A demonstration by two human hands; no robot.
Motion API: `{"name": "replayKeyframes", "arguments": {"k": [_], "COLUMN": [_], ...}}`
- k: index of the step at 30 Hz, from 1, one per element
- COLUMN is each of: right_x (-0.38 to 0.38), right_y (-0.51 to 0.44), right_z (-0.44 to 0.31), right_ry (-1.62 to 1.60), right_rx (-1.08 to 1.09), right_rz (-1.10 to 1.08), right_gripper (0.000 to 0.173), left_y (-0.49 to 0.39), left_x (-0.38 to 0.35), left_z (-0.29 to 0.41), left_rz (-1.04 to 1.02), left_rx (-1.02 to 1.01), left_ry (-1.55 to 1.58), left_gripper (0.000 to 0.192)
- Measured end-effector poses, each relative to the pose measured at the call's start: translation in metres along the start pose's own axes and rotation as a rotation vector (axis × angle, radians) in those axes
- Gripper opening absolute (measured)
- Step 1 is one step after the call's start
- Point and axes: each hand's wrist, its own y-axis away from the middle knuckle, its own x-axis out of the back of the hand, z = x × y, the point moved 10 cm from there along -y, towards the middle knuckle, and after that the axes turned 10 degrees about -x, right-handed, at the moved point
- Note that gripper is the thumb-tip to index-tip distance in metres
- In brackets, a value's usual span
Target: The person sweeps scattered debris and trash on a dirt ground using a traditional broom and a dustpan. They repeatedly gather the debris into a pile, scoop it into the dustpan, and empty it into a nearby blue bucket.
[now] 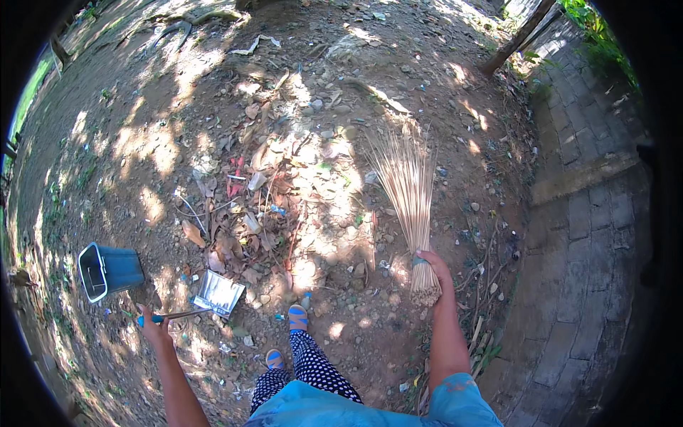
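Note:
My right hand (436, 265) grips a stick broom (410, 197) of thin bound ribs near its tied butt end, with the bristles fanned out ahead over the ground. In my left hand (155, 328) is the handle of a metal dustpan (220, 293); a blue grip shows at the handle's end. The pan lies at the near edge of a heap of dry leaves and litter (251, 213), which holds plastic scraps, twigs and red bits. Beyond my left hand a blue bucket (120, 267) rests tipped on its side, its mouth facing left.
Bare soil with pebbles (331, 272) spreads around my feet. A paved brick path (581, 277) with a raised concrete strip (584, 176) runs along the right. A leaning wooden post (515, 40) stands at the upper right, and a tree root (213, 17) crosses the ground at the upper left.

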Motion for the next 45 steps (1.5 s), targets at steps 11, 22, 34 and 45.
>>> {"name": "replayKeyframes", "arguments": {"k": [11,22,34,45], "right_x": [-0.035,0.039,0.004,0.037], "right_y": [0.059,-0.071,0.060,-0.040], "right_z": [0.091,-0.025,0.062,0.041], "right_ry": [-0.116,0.255,0.287,-0.543], "right_rx": [-0.193,0.170,-0.101,-0.076], "right_rz": [-0.266,0.099,-0.142,0.137], "right_gripper": [0.071,0.069,0.081,0.032], "left_y": [0.019,0.021,0.025,0.023], "left_x": [-0.004,-0.015,-0.006,-0.006], "left_z": [0.009,0.005,0.009,0.012], "left_rz": [0.008,0.031,0.059,0.027], "left_rx": [0.011,0.052,0.035,0.002], "left_ry": [-0.027,-0.088,-0.060,-0.078], "left_gripper": [0.059,0.053,0.050,0.054]}}
